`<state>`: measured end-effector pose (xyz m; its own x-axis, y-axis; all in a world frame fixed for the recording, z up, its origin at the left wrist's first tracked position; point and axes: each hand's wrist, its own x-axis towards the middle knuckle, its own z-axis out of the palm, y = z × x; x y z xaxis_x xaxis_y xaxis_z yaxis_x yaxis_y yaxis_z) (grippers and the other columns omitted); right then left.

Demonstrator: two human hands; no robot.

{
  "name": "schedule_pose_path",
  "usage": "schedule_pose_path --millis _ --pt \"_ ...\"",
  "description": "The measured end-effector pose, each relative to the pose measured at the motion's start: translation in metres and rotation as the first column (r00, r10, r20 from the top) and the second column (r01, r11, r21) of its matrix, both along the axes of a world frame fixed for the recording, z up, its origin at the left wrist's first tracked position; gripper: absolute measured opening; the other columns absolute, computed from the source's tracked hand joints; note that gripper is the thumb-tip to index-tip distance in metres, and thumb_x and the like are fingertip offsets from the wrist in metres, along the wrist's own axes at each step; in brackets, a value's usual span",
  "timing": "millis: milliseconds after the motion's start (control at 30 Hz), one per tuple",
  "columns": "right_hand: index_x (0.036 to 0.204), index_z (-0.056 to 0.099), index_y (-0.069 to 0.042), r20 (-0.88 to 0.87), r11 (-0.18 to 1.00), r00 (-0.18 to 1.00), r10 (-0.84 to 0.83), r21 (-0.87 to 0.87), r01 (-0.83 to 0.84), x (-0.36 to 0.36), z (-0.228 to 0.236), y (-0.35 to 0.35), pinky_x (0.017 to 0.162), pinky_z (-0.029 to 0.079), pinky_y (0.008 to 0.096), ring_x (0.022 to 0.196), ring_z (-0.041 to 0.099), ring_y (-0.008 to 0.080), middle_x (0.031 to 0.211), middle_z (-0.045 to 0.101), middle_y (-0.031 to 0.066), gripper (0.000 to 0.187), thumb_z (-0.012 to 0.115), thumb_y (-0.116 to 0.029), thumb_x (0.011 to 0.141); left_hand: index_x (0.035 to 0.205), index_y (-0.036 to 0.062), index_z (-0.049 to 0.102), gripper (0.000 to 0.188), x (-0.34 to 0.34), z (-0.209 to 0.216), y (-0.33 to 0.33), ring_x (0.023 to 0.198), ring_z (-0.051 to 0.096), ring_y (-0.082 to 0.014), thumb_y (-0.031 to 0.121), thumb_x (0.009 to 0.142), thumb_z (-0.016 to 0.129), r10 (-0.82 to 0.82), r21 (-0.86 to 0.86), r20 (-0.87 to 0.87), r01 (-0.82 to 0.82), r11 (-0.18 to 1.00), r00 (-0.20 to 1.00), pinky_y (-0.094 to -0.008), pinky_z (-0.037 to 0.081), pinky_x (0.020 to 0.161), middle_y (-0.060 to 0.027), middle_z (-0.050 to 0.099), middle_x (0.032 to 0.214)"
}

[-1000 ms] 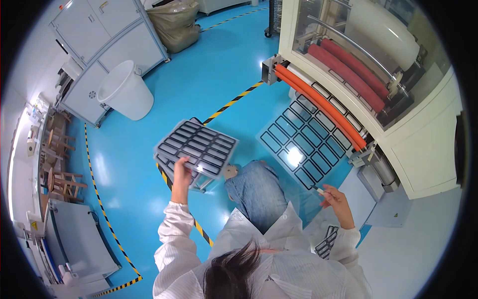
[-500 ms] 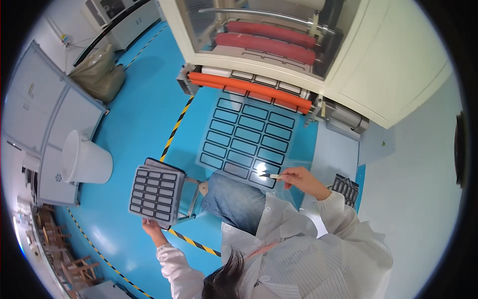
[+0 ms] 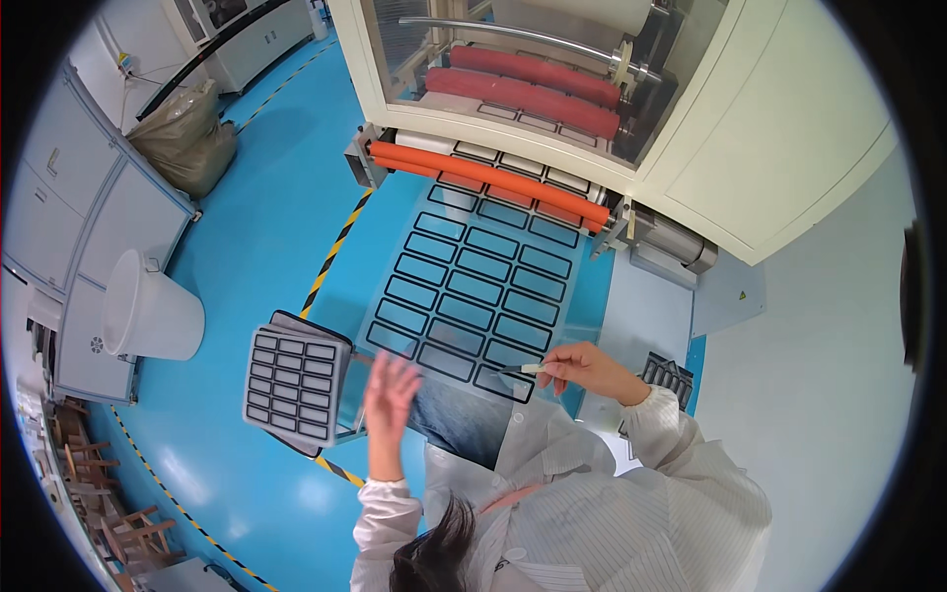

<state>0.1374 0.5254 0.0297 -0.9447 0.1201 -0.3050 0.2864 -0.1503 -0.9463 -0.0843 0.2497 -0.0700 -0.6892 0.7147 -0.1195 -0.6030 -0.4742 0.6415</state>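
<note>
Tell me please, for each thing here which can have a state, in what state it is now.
Left hand: open, holding nothing
Right hand: closed on the knife
Knife: held, blade pointing left
Framed clear sheet: spread out, reaching back to the orange rollers
Sheet stack: piled unevenly
White bin: upright, lidless

Counted in the frame: two bare hands, namely one left hand (image 3: 391, 400) at lower centre and one right hand (image 3: 584, 371) to its right, one craft knife (image 3: 533, 368), and one clear film web (image 3: 456, 335) at centre bearing three columns of black rectangular frames (image 3: 473, 299). Noted further: one roller machine (image 3: 819, 148) at upper right with two red rollers (image 3: 523, 101), plus one white bin (image 3: 163, 306) and one tan plastic bag (image 3: 187, 143) at left. One stack of framed sheets (image 3: 293, 382) stands at lower left, number of sheets not determinable.
</note>
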Motion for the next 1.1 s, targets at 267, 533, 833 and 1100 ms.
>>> schedule_pose_path --millis 267,533,833,1100 --pt "0.095 0.058 0.0 -0.026 0.98 0.999 0.042 0.198 -0.036 -0.007 0.007 0.003 0.063 0.045 0.0226 0.065 0.053 0.0091 0.072 0.057 0.0022 0.019 0.047 -0.015 0.096 0.147 0.0138 0.016 0.067 0.039 0.024 0.065 0.105 0.058 -0.0378 0.016 0.091 0.053 -0.016 -0.047 0.088 0.02 0.999 0.996 -0.0414 0.051 0.083 -0.022 0.048 0.129" --pt "0.124 0.053 -0.008 -0.378 0.554 0.921 -0.09 0.75 0.362 -0.123 0.0 0.032 0.065 0.048 0.0288 0.067 0.057 0.0195 0.078 0.06 0.0102 0.035 0.044 -0.001 0.091 0.143 0.0074 0.024 0.062 0.048 0.033 0.049 0.096 0.064 -0.0354 0.012 0.089 0.055 0.034 -0.132 0.011 -0.033 0.991 0.999 -0.0354 0.056 0.071 -0.0204 0.058 0.118" --pt "0.117 0.057 -0.009 -0.445 0.334 0.882 0.155 0.864 0.378 -0.205 -0.014 0.009 0.076 0.052 0.0343 0.09 0.063 0.0299 0.106 0.064 0.0131 0.029 0.049 -0.007 0.089 0.142 0.0047 0.027 0.058 0.055 0.05 0.031 0.092 0.066 -0.0336 0.006 0.089 0.049 0.033 -0.193 -0.035 -0.039 0.98 0.999 -0.0336 0.057 0.066 -0.0192 0.061 0.115" --pt "0.117 0.058 -0.011 -0.425 0.22 0.889 0.172 0.896 0.386 -0.217 -0.027 -0.004 0.06 0.051 0.0361 0.07 0.063 0.0288 0.087 0.066 0.0115 0.029 0.052 -0.012 0.089 0.142 0.0039 0.028 0.058 0.061 0.052 0.015 0.09 0.067 -0.0324 0.007 0.089 0.05 0.051 -0.22 -0.049 -0.06 0.974 0.998 -0.0329 0.058 0.066 -0.0181 0.061 0.114"
